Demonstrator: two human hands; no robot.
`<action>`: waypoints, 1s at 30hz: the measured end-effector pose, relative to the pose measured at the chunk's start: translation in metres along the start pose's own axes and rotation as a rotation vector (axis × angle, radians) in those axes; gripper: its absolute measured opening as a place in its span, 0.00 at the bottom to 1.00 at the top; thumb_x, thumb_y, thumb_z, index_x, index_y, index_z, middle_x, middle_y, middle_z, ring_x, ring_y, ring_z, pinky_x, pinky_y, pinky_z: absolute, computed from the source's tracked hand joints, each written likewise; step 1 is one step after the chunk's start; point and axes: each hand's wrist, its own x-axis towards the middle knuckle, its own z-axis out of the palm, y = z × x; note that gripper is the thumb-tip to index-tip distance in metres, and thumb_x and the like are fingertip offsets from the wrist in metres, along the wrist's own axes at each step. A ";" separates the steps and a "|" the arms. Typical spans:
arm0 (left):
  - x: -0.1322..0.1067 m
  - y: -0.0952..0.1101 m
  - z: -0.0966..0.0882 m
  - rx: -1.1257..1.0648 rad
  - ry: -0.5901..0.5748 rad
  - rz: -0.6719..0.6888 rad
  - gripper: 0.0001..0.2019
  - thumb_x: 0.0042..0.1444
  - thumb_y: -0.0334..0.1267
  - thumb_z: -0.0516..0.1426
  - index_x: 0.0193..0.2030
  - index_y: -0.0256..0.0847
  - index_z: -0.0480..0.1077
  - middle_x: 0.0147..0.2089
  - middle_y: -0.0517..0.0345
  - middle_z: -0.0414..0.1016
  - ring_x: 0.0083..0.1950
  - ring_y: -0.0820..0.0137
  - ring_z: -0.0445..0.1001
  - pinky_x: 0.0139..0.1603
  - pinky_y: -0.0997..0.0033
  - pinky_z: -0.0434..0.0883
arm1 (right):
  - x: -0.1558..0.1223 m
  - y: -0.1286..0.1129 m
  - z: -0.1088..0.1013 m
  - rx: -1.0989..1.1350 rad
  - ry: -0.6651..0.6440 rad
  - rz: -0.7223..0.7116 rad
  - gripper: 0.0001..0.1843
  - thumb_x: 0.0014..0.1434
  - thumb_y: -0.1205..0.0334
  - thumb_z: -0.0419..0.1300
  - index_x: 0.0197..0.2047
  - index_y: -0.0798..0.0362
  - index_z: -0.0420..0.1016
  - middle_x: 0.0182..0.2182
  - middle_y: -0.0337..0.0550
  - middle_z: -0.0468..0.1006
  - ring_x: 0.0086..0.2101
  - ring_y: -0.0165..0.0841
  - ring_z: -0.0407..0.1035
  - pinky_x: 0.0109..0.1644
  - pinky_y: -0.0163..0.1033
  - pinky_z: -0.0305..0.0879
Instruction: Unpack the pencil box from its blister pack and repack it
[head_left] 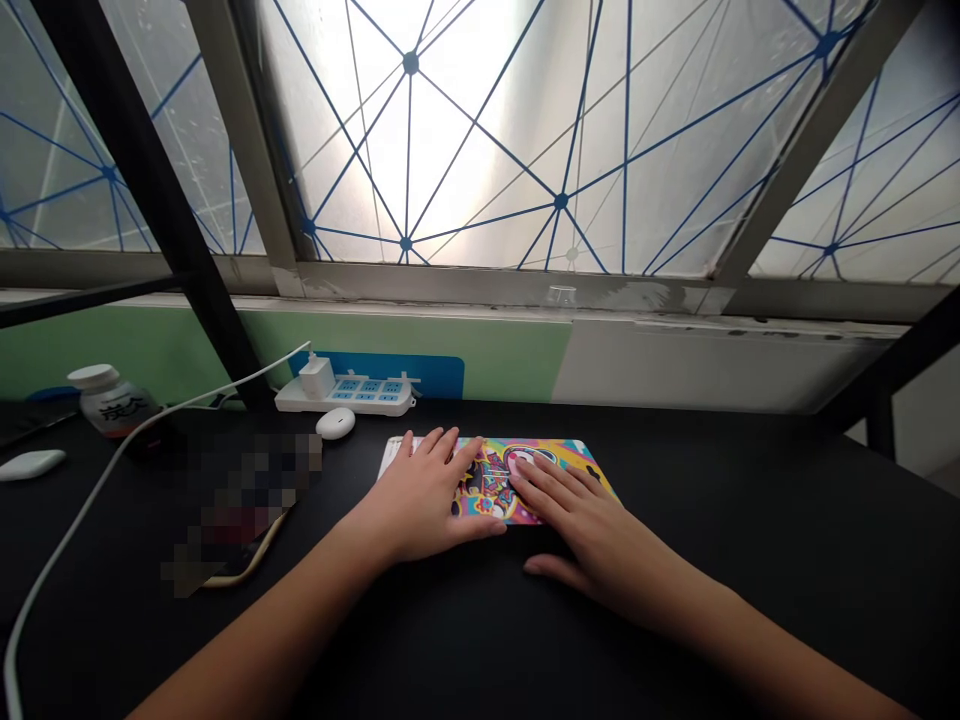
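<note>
A thin, flat sheet or booklet with a bright cartoon print lies on the black desk in the middle of the view. Its left end is white, and the rest shows pink, yellow and blue. My left hand rests palm down over its left part, fingers stretched out and thumb along the lower edge. Across the right part lies my right hand, also flat, with its thumb on the desk just below the sheet. Both hands cover much of the print, and neither grips it.
Behind stands a white power strip with a plugged-in charger; its white cable curves down the left side. A small white round case, a blurred-out phone-like object and a white-capped bottle are at left. A window rises behind.
</note>
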 end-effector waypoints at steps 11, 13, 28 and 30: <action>0.002 -0.004 0.000 -0.071 -0.020 -0.016 0.52 0.51 0.78 0.46 0.74 0.44 0.52 0.75 0.44 0.53 0.74 0.46 0.51 0.71 0.36 0.45 | -0.008 0.017 -0.021 0.163 -0.145 0.071 0.40 0.64 0.38 0.57 0.73 0.41 0.50 0.70 0.44 0.57 0.68 0.49 0.51 0.69 0.61 0.51; 0.003 -0.004 -0.001 -0.076 -0.018 -0.016 0.52 0.51 0.78 0.47 0.73 0.44 0.52 0.74 0.45 0.54 0.74 0.47 0.51 0.71 0.36 0.45 | -0.013 0.026 -0.026 0.191 -0.178 0.091 0.38 0.64 0.38 0.56 0.72 0.39 0.52 0.69 0.42 0.58 0.68 0.49 0.52 0.69 0.61 0.50; 0.002 -0.004 0.002 -0.064 -0.066 -0.033 0.51 0.53 0.78 0.42 0.75 0.45 0.49 0.77 0.44 0.46 0.76 0.48 0.44 0.72 0.36 0.41 | -0.002 0.010 -0.008 0.055 0.018 0.046 0.39 0.62 0.43 0.61 0.72 0.44 0.57 0.71 0.51 0.56 0.67 0.52 0.54 0.66 0.63 0.56; 0.002 -0.004 0.002 -0.064 -0.066 -0.031 0.51 0.54 0.77 0.43 0.75 0.43 0.49 0.77 0.44 0.46 0.76 0.48 0.44 0.71 0.36 0.41 | 0.001 -0.003 -0.001 0.062 -0.027 0.001 0.44 0.61 0.42 0.62 0.74 0.43 0.49 0.72 0.49 0.52 0.69 0.52 0.47 0.68 0.66 0.51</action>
